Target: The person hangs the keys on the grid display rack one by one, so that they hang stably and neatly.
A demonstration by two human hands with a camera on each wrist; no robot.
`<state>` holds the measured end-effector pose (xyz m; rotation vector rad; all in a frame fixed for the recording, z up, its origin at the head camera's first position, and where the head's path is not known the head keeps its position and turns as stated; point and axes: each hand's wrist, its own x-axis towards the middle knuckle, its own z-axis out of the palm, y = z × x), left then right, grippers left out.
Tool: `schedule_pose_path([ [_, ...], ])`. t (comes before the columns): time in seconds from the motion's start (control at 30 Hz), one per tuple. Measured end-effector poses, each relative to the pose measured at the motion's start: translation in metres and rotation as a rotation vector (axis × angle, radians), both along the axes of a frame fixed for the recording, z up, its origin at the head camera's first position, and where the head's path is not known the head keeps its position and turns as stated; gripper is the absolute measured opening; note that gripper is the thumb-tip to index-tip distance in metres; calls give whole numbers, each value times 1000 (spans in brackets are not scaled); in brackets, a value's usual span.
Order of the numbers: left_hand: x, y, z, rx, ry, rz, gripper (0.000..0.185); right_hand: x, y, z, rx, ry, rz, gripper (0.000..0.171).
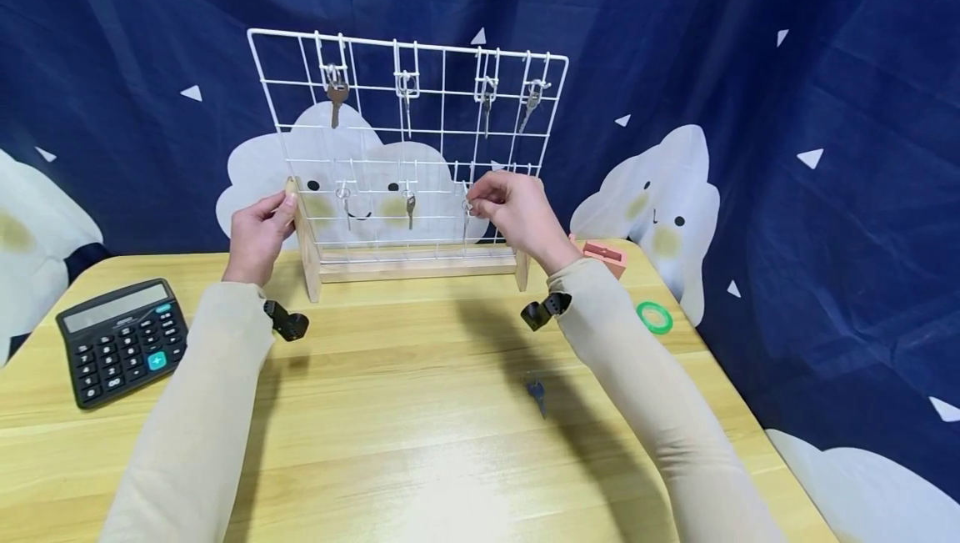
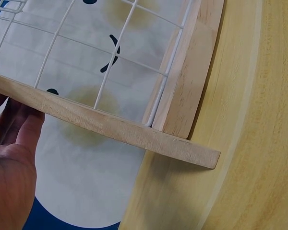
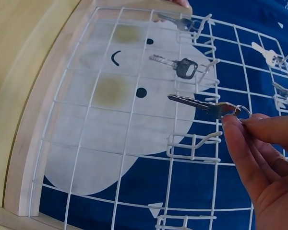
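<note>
Silver key (image 3: 197, 104) is pinched by its ring in the right hand (image 1: 517, 213); the wire rack's wooden post (image 1: 303, 234) is gripped by the left hand (image 1: 258, 234).

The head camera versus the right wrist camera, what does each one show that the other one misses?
Only the head view shows the left hand holding the rack's wooden side post, the calculator, a loose key on the table, a green ring and a pink block. Only the right wrist view shows up close that the fingers pinch the key's ring, beside an empty hook. Both show the right hand holding a key at the white wire rack.
</note>
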<state>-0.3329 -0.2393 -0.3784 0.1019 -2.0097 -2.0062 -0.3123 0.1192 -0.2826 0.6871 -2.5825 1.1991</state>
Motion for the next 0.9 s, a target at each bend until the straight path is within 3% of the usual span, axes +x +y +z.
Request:
schedule_pose_path([
  [0.4, 0, 0, -1, 21, 15, -7, 54, -16, -1, -5, -9, 83, -43, 10],
  [0.9, 1, 0, -3, 37, 8, -15, 56, -27, -1, -22, 4, 78, -75, 10],
])
